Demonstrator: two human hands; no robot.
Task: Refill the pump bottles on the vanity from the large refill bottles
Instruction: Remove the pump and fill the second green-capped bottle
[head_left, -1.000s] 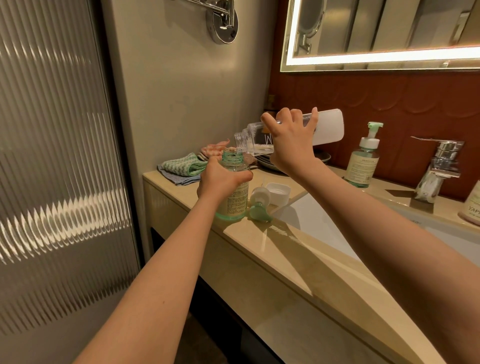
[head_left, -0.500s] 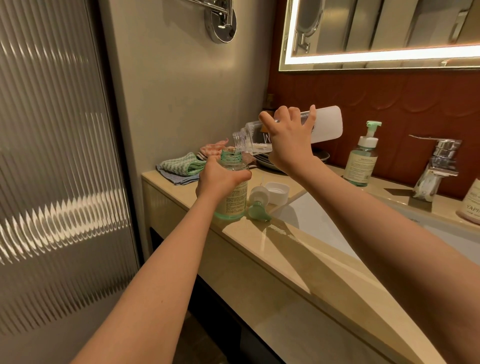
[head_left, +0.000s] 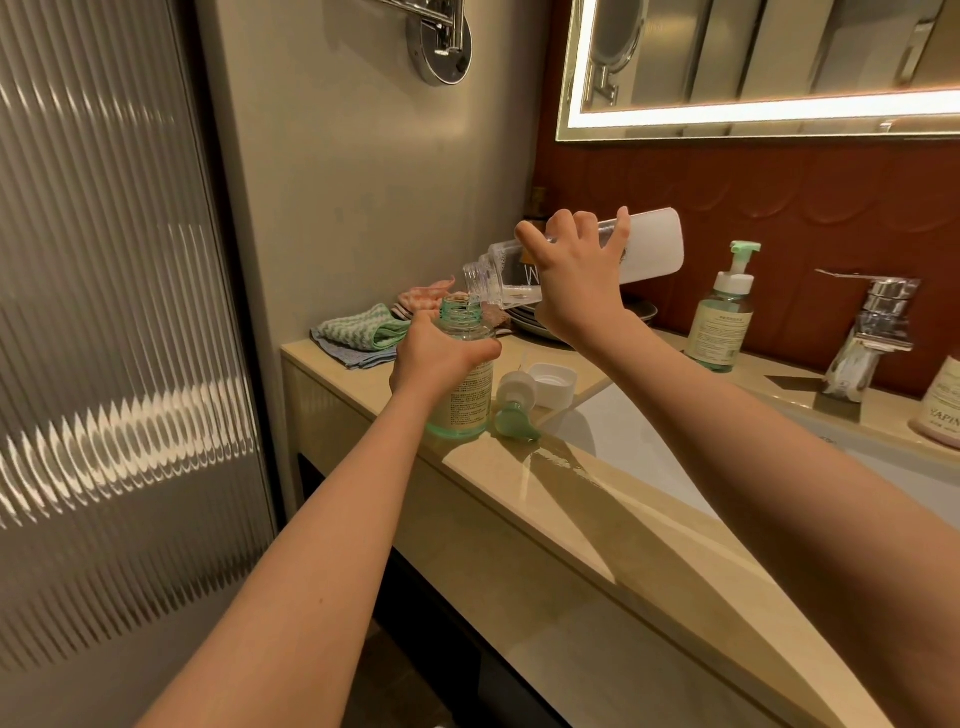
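Observation:
My left hand (head_left: 434, 358) grips a green-tinted pump bottle (head_left: 465, 395) that stands upright on the vanity counter (head_left: 597, 499) with its neck uncapped. My right hand (head_left: 576, 280) holds a large clear refill bottle (head_left: 649, 244) tipped nearly level, its open mouth just above the small bottle's neck. The removed pump head (head_left: 514, 405) lies on the counter to the right of the bottle, beside a white cap (head_left: 551, 383). A second green pump bottle (head_left: 723, 317) stands capped further right.
Folded cloths (head_left: 363, 332) lie at the counter's left end by the wall. A dark plate (head_left: 530, 325) sits behind my right hand. The sink basin (head_left: 644, 441) opens to the right, with a chrome faucet (head_left: 867, 338) and a pink jar (head_left: 943, 410) beyond. A ribbed glass door (head_left: 104, 338) stands left.
The refill bottle's mouth has dropped a little closer over the small bottle's neck. My left hand keeps the same hold.

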